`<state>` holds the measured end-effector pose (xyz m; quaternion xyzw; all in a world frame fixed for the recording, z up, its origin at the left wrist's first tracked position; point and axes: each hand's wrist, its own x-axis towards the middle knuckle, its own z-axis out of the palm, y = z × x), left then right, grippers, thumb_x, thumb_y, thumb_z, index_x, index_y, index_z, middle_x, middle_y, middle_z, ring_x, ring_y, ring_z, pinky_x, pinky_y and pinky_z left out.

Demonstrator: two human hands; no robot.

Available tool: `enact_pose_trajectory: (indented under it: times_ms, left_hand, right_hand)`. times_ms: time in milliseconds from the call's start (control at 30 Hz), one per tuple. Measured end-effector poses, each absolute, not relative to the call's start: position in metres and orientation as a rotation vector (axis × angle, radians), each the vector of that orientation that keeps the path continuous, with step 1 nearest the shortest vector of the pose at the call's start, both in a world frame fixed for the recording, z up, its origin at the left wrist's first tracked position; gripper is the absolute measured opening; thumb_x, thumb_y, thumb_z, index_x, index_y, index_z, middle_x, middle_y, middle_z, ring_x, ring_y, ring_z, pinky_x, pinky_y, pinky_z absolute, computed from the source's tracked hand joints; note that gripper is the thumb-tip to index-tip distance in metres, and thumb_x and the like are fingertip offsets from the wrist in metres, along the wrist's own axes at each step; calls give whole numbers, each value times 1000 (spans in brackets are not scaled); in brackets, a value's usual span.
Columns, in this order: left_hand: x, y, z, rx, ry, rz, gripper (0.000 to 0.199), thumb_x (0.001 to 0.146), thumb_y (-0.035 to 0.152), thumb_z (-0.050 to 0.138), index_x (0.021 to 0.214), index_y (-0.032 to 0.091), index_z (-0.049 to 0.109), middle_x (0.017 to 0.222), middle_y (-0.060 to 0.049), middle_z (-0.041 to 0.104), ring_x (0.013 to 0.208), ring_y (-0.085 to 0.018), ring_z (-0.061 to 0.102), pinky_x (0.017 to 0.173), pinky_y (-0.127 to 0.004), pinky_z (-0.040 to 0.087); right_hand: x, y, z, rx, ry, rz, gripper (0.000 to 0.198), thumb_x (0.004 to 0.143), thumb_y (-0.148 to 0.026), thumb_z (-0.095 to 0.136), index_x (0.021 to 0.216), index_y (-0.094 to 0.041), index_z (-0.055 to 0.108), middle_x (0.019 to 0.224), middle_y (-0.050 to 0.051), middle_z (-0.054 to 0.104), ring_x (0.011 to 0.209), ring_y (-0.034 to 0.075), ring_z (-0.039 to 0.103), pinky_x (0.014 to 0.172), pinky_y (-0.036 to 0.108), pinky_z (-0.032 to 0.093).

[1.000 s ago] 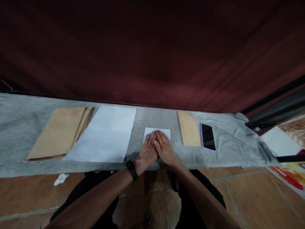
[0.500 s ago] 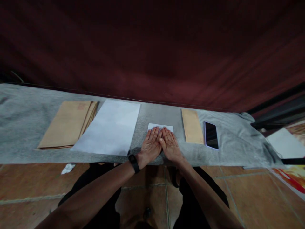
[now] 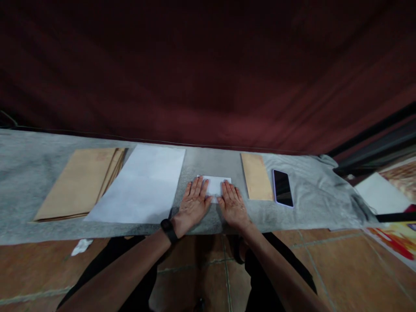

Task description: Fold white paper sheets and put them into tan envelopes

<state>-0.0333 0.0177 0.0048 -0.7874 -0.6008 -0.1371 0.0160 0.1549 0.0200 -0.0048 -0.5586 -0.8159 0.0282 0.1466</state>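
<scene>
A small white folded piece of paper (image 3: 214, 186) lies on the grey cloth in front of me, partly covered by both hands. My left hand (image 3: 194, 203) rests flat on its left side, fingers stretched out. On the right side my right hand (image 3: 233, 206) lies flat too, its fingers pointing away from me. The middle of the paper shows between the two hands. Left of my left hand is a stack of large white paper sheets (image 3: 143, 184). A small brown envelope (image 3: 256, 177) lies to the right of my right hand.
Large brown envelopes (image 3: 78, 182) are stacked at the left. A phone with a purple case (image 3: 282, 188) lies right of the small envelope. The grey cloth (image 3: 312, 195) covers a narrow surface, with a dark red curtain (image 3: 208, 86) behind. White scrap (image 3: 82, 246) lies on the tiled floor.
My hands have moved apart from the middle of the small paper toward its two sides, uncovering its centre. The view has shifted slightly.
</scene>
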Motion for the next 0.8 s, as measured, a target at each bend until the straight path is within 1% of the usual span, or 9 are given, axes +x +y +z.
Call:
enact_pose_trajectory:
  times_ms: [167,367,467,533,633,700,800]
  left_hand:
    - [-43,21,8,-2441,-1903,-393,66,100,43,36,155,6,33,160,-18,37,152,-28,28,123,-48,26]
    - [-44,20,8,-2392,-1932,-400,64,98,34,34,156,8,30,159,-17,38,151,-27,31,123,-49,26]
    - [-41,20,11,-2360,-1929,-416,63,98,29,33,155,3,31,159,-20,38,151,-29,30,124,-52,24]
    - [-37,20,14,-2378,-1874,-439,62,97,27,34,154,1,32,160,-21,35,152,-29,27,125,-52,23]
    - [-29,21,14,-2467,-1748,-451,60,98,24,33,154,3,33,161,-18,34,153,-27,24,125,-49,24]
    - [-23,22,12,-2526,-1693,-425,58,98,22,32,153,4,35,162,-17,34,153,-26,24,125,-48,25]
    - [-17,27,10,-2575,-1698,-333,58,97,19,29,151,3,38,161,-18,35,153,-25,26,125,-46,24]
  right_hand:
    - [160,19,-6,-1650,-2314,78,61,105,-38,36,158,-9,29,163,16,31,150,29,31,123,48,26]
    - [168,18,-6,-1670,-2285,96,61,105,-39,38,157,-8,30,161,17,34,150,30,32,121,50,28]
    - [170,18,-3,-1677,-2245,118,61,104,-38,38,157,-8,31,162,17,34,150,30,31,121,50,30]
    - [167,20,1,-1662,-2218,139,60,105,-38,37,157,-10,32,162,16,33,151,29,31,121,51,30]
    - [156,25,9,-1628,-2221,198,56,106,-39,31,156,-13,36,162,12,34,152,27,29,122,50,28]
    - [146,28,13,-1599,-2257,257,55,107,-39,27,154,-14,39,162,9,35,152,25,29,123,48,27]
    - [133,32,13,-1584,-2298,312,54,108,-40,26,153,-15,42,161,8,38,151,22,32,124,44,26]
